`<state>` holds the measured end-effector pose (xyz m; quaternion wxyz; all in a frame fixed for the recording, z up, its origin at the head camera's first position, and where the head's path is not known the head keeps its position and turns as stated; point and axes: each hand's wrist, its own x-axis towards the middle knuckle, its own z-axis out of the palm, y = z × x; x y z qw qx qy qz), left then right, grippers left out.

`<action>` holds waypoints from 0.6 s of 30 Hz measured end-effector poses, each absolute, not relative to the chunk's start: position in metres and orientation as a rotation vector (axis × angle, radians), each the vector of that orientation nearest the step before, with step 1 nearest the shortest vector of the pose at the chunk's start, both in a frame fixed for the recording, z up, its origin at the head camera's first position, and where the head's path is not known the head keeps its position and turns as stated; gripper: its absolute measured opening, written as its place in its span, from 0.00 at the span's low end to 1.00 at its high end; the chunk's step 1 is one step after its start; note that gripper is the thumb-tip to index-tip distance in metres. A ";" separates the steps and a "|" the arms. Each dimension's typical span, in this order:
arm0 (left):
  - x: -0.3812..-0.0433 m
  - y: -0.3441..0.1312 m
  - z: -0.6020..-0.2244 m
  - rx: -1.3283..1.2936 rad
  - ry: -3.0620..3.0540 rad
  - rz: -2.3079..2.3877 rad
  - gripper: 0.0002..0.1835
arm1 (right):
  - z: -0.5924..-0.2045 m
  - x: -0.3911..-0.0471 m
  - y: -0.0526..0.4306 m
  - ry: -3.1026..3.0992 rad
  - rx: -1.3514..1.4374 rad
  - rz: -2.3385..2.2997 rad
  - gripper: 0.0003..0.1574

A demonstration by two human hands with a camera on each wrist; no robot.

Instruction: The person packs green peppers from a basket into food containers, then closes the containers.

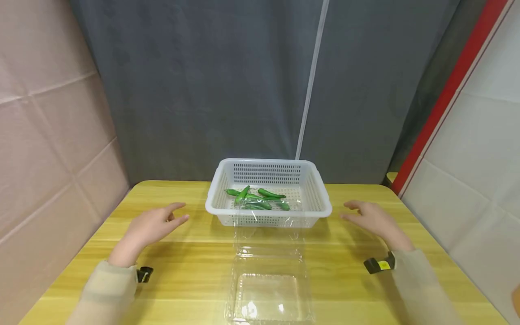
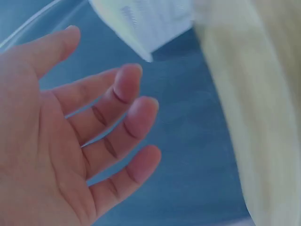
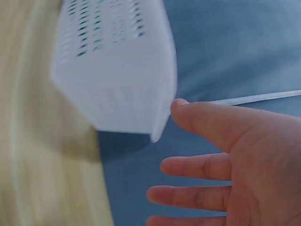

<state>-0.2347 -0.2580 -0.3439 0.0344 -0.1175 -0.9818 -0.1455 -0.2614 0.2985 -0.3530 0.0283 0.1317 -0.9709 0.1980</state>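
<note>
In the head view a white slotted plastic basket (image 1: 268,166) stands at the far middle of the table. Several green chili peppers (image 1: 271,194) lie inside it. A clear plastic clamshell box (image 1: 268,289) sits in front with its lid (image 1: 268,234) raised, overlapping the basket's near side in this view. My left hand (image 1: 152,228) hovers left of the basket, fingers relaxed and holding nothing. To the right of the basket is my right hand (image 1: 373,219), also relaxed and empty. Both wrist views show spread fingers near a corner of the white basket (image 3: 113,89).
The yellow wood-grain table (image 1: 187,289) has rounded far corners. A dark grey curtain (image 1: 211,90) hangs behind it. Pale sheeting (image 1: 53,135) lines the left side, and a white panel (image 1: 475,171) with a red edge lines the right.
</note>
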 end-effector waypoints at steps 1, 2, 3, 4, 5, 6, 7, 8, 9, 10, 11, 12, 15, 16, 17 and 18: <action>-0.234 -0.256 -0.341 -0.371 -3.015 -0.478 0.42 | -0.350 -0.261 0.296 -2.992 0.412 0.627 0.43; -0.233 -0.254 -0.339 -0.386 -3.008 -0.490 0.41 | -0.346 -0.260 0.294 -2.990 0.414 0.639 0.42; -0.232 -0.252 -0.337 -0.401 -3.000 -0.501 0.40 | -0.343 -0.259 0.291 -2.991 0.419 0.639 0.42; -0.231 -0.250 -0.335 -0.417 -2.992 -0.503 0.39 | -0.341 -0.258 0.289 -2.997 0.421 0.635 0.42; -0.231 -0.248 -0.333 -0.435 -2.983 -0.505 0.38 | -0.338 -0.257 0.286 -3.006 0.423 0.632 0.43; -0.231 -0.246 -0.332 -0.452 -2.976 -0.511 0.37 | -0.336 -0.257 0.284 -3.015 0.426 0.625 0.43; -0.230 -0.245 -0.331 -0.467 -2.972 -0.515 0.36 | -0.334 -0.256 0.282 -3.023 0.431 0.622 0.43; -0.230 -0.243 -0.330 -0.475 -2.970 -0.523 0.35 | -0.333 -0.256 0.280 -3.028 0.441 0.624 0.43; -0.229 -0.242 -0.329 -0.483 -2.970 -0.536 0.34 | -0.332 -0.255 0.279 -3.032 0.444 0.626 0.43; -0.229 -0.241 -0.328 -0.492 -2.968 -0.547 0.33 | -0.332 -0.255 0.277 -3.031 0.446 0.628 0.41; -0.229 -0.239 -0.327 -0.504 -2.967 -0.560 0.33 | -0.331 -0.255 0.276 -3.025 0.451 0.635 0.39; -0.229 -0.239 -0.327 -0.516 -2.965 -0.571 0.32 | -0.331 -0.254 0.276 -3.017 0.458 0.642 0.37; -0.228 -0.236 -0.327 -0.544 -2.966 -0.608 0.30 | -0.331 -0.252 0.274 -2.989 0.468 0.659 0.29; -0.227 -0.235 -0.328 -0.552 -2.966 -0.619 0.30 | -0.332 -0.252 0.273 -2.978 0.472 0.662 0.27; -0.227 -0.235 -0.329 -0.556 -2.969 -0.627 0.29 | -0.332 -0.251 0.273 -2.970 0.477 0.669 0.25; -0.226 -0.234 -0.330 -0.559 -2.973 -0.635 0.29 | -0.332 -0.251 0.272 -2.964 0.478 0.671 0.24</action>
